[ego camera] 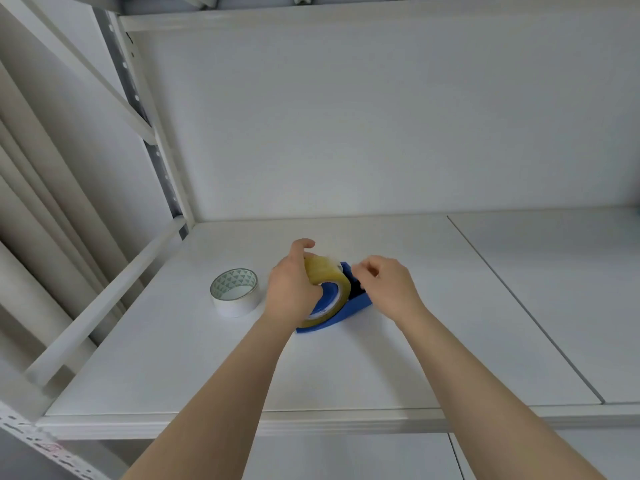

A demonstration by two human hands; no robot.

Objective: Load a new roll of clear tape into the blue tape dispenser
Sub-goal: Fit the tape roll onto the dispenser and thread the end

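A blue tape dispenser (356, 304) lies on the white shelf board (346, 368), near its middle. A yellowish clear tape roll (327, 273) stands upright in the dispenser, around a blue hub. My left hand (289, 292) grips the roll from its left side, thumb over the top. My right hand (386, 284) is at the dispenser's far end with its fingertips pinched together near the roll's top. Whether it pinches the tape's end I cannot tell; that spot is blurred.
A second roll, white with a green triangle-patterned core (234, 293), lies flat to the left of the dispenser. A white rack post (152, 133) and slanted rails border the shelf's left side. A seam (519, 306) splits the board on the right.
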